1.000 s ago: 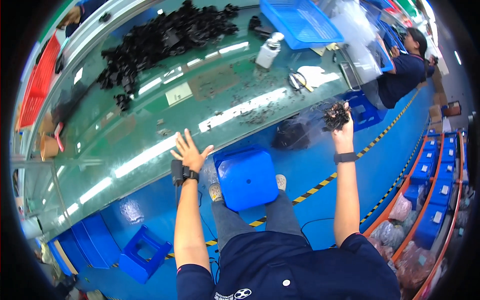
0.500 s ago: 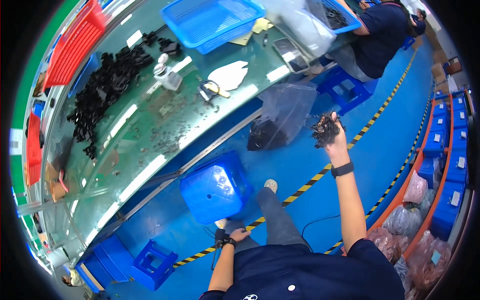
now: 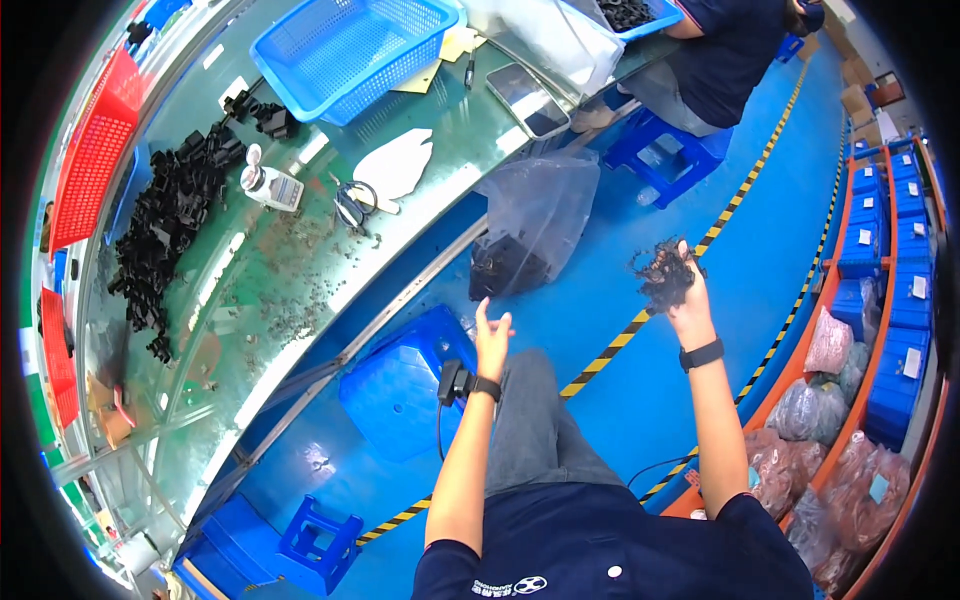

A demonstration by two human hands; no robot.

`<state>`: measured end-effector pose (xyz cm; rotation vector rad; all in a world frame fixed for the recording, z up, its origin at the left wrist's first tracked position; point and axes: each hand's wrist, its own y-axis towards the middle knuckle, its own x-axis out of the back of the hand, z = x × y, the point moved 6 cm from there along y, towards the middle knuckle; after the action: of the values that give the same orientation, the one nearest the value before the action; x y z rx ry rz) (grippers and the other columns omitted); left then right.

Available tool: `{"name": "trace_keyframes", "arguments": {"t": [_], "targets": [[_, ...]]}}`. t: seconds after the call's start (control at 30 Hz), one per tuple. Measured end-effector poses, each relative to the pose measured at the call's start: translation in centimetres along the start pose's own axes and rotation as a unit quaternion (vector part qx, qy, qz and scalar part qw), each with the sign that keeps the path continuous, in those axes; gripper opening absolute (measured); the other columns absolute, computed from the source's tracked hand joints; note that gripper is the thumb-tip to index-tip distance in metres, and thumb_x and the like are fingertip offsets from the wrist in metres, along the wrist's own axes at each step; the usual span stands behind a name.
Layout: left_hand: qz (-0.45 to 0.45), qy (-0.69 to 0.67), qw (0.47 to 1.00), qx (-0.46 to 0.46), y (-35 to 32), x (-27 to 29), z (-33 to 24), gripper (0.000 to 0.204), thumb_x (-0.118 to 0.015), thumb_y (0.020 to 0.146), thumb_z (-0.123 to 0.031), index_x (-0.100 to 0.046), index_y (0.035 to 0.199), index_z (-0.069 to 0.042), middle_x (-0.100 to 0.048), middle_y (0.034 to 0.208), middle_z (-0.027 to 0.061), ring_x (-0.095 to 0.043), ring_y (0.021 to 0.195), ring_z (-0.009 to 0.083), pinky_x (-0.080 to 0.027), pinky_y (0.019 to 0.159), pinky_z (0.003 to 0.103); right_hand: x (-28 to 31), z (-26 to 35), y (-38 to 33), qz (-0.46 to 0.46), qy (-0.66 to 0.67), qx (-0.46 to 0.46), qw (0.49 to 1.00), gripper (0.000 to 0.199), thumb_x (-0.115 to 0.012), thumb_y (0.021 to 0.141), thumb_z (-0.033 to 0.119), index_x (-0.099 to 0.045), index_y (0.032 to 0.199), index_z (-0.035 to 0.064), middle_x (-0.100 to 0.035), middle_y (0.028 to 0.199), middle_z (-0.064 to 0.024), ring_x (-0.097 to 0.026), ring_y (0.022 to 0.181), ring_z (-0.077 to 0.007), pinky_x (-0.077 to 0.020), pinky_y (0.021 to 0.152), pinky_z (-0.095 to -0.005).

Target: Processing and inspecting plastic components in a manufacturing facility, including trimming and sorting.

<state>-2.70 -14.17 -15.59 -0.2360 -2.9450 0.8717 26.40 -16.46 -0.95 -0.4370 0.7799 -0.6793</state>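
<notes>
Bright overhead light glares off the table [image 3: 300,260]; fisheye edges bend.

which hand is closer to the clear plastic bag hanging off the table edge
Left. The left hand, open and empty, is just below the clear plastic bag. The right hand, with a grip on a clump of black parts, is farther off to the bag's right.

The right hand [image 3: 690,300] closes around a clump of small black parts [image 3: 664,274], so its palm and most fingers are covered, and the single pieces are too tangled to tell apart. Inside the clear plastic bag [image 3: 535,215] a dark heap shows only as a blur through the film. The far person [image 3: 735,45] is cut off by the top edge, hands out of sight. The grey crumbs [image 3: 285,300] scattered on the surface are too small to identify.
</notes>
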Motion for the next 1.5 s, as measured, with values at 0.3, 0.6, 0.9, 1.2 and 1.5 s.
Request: {"name": "trace_keyframes", "arguments": {"t": [0.3, 0.6, 0.9, 1.2, 1.5], "targets": [[0.035, -0.033, 0.998, 0.043, 14.7, -7.2, -3.7, 0.070, -0.052, 0.083, -0.014, -0.013, 0.139, -0.020, -0.055, 0.075, 0.0073, -0.054, 0.064, 0.0151, -0.045, 0.059, 0.029, -0.4, -3.5, 6.6, 0.011, 0.081, -0.059, 0.995, 0.025, -0.045, 0.091, 0.028, -0.054, 0.088, 0.0041, -0.059, 0.078, -0.0071, -0.057, 0.062, -0.0163, -0.0498, 0.055, -0.0259], [-0.118, 0.224, 0.962, -0.102, 30.6, -11.8, 0.9, 0.074, -0.056, 0.080, -0.036, -0.014, 0.137, -0.015, -0.030, 0.128, 0.0232, -0.033, 0.115, 0.0384, -0.038, 0.085, 0.046, 2.1, -4.0, 7.3, -0.136, 0.064, -0.078, 0.986, 0.027, -0.054, 0.087, 0.032, -0.053, 0.075, 0.0080, -0.056, 0.066, -0.0029, -0.054, 0.055, -0.0117, -0.0444, 0.048, -0.0249], [-0.049, -0.053, 0.982, -0.175, 33.4, -10.1, 1.6, 0.034, -0.057, 0.082, -0.023, -0.051, 0.111, -0.005, -0.058, 0.104, 0.0065, -0.053, 0.097, 0.0264, -0.040, 0.090, 0.043, 3.5, -3.3, 10.1, -0.136, 0.086, -0.107, 0.981, 0.032, -0.049, 0.089, 0.033, -0.055, 0.078, 0.0041, -0.058, 0.065, -0.0060, -0.057, 0.057, -0.0145, -0.0480, 0.051, -0.0251], [-0.121, -0.431, 0.879, 0.163, 15.6, -10.5, 4.1, 0.018, -0.059, 0.083, -0.020, -0.046, 0.077, -0.010, -0.037, 0.059, -0.0030, -0.038, 0.053, 0.0091, -0.038, 0.055, 0.028, -0.4, -3.4, 15.5, 0.031, 0.075, -0.169, 0.982, 0.021, -0.053, 0.087, 0.027, -0.053, 0.084, 0.0059, -0.058, 0.074, -0.0068, -0.056, 0.062, -0.0157, -0.0472, 0.052, -0.0271], [-0.216, -0.243, 0.940, 0.102, 10.6, -8.4, 4.4, 0.017, -0.047, 0.090, -0.021, -0.051, 0.085, -0.005, -0.036, 0.052, -0.0063, -0.030, 0.042, 0.0032, -0.024, 0.039, 0.019, -3.2, -15.3, 15.9, 0.064, -0.112, -0.298, 0.946, 0.013, -0.057, 0.083, 0.016, -0.059, 0.088, 0.0042, -0.060, 0.075, -0.0036, -0.059, 0.062, -0.0138, -0.0486, 0.051, -0.0261]]}}
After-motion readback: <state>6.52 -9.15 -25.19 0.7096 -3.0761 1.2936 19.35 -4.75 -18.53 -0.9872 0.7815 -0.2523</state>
